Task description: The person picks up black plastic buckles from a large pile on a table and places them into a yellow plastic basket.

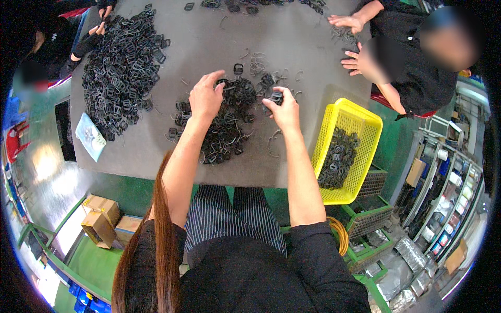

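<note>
A loose pile of small black plastic buckles point(232, 112) lies on the grey tabletop in front of me, with thin curled pale strips scattered among and around them. My left hand point(206, 98) hovers at the pile's upper left side, thumb and fingers apart, with nothing seen held in it. At the pile's right side, my right hand point(285, 110) pinches a black buckle point(276, 97) between thumb and fingers. A single buckle point(238, 68) rests at the pile's far edge, between my hands.
A yellow perforated basket point(370, 148) holding several black buckles stands at the table's right corner. To the left spreads a larger buckle heap point(122, 73), with a clear plastic bag point(90, 136) at its near end. Co-workers' hands point(348, 22) work at the far right and far left.
</note>
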A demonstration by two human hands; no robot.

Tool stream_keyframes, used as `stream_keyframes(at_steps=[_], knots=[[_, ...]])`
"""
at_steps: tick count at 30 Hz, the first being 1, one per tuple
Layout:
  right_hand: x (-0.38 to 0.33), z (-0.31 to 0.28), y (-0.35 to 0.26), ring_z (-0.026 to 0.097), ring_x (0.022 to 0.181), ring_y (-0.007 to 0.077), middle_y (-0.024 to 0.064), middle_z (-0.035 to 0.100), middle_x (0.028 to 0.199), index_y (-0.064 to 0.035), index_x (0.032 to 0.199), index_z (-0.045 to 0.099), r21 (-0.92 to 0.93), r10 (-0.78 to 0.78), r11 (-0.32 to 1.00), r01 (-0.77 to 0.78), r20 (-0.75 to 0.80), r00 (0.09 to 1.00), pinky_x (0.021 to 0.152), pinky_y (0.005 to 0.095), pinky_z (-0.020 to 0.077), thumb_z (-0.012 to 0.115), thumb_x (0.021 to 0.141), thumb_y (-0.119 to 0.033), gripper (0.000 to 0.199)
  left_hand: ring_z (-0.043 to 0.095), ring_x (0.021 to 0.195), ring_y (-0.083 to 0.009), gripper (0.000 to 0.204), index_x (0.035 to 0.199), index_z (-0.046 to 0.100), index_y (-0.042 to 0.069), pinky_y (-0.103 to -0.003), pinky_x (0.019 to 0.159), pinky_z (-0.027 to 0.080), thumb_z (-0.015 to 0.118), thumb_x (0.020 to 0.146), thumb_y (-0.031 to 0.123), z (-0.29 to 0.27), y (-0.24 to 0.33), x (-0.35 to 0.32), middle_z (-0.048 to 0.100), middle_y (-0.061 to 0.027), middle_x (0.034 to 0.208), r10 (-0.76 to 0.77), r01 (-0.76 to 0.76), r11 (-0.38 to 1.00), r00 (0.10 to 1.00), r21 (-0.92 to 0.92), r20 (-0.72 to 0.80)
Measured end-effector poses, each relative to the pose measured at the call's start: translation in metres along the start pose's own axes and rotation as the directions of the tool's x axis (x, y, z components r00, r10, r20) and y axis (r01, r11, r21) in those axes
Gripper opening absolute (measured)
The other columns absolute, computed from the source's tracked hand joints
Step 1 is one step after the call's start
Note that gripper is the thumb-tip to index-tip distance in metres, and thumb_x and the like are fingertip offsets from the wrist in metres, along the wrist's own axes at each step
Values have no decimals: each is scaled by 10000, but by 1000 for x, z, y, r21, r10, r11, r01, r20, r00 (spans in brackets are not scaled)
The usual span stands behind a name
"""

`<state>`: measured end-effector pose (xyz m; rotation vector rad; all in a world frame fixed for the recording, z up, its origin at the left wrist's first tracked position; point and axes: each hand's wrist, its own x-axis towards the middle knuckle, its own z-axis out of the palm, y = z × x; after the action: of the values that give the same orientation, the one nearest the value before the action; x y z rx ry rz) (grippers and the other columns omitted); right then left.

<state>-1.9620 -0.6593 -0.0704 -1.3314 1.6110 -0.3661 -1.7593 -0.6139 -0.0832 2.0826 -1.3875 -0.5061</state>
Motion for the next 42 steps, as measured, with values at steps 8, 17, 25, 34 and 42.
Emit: stream_keyframes(at_steps=[8,17,25,34,42], knots=[[-10,-29,47,643,764,178,88,631,942,-26,1201,445,456,20,888,-57,86,996,559,261,538,641,759,9,485,581,970,-280,325,1082,603,147,-373,809,470,646,770,226,36,34,19,607,-63,1056,109,-116,992,987,47,120],[-30,-41,77,639,715,145,75,628,973,-14,1146,511,548,145,816,-185,115,983,520,216,492,631,814,-85,360,616,810,-329,290,979,584,119,-434,670,495,653,766,305,98,71,36,611,-90,937,103,-172,956,955,237,278],[3,-30,66,559,922,275,55,603,896,-149,840,659,-250,-183,961,121,-243,953,785,396,458,691,700,-240,170,619,863,-293,217,944,672,91,-367,746,485,598,821,253,64,57,32,651,-112,915,287,-300,953,843,-46,455],[32,-24,51,614,817,245,89,637,833,-71,829,672,-222,-76,974,41,-154,985,717,369,473,697,725,-248,207,630,782,-138,171,908,685,51,-271,731,475,644,793,171,29,63,27,684,-86,827,72,53,960,904,-276,422],[-2,-39,79,618,678,138,75,672,742,-61,964,667,343,56,939,-13,-115,992,640,284,476,696,725,-107,245,594,916,-287,363,1012,585,91,-384,770,474,685,745,315,71,58,17,611,-85,973,109,-151,979,955,136,277]])
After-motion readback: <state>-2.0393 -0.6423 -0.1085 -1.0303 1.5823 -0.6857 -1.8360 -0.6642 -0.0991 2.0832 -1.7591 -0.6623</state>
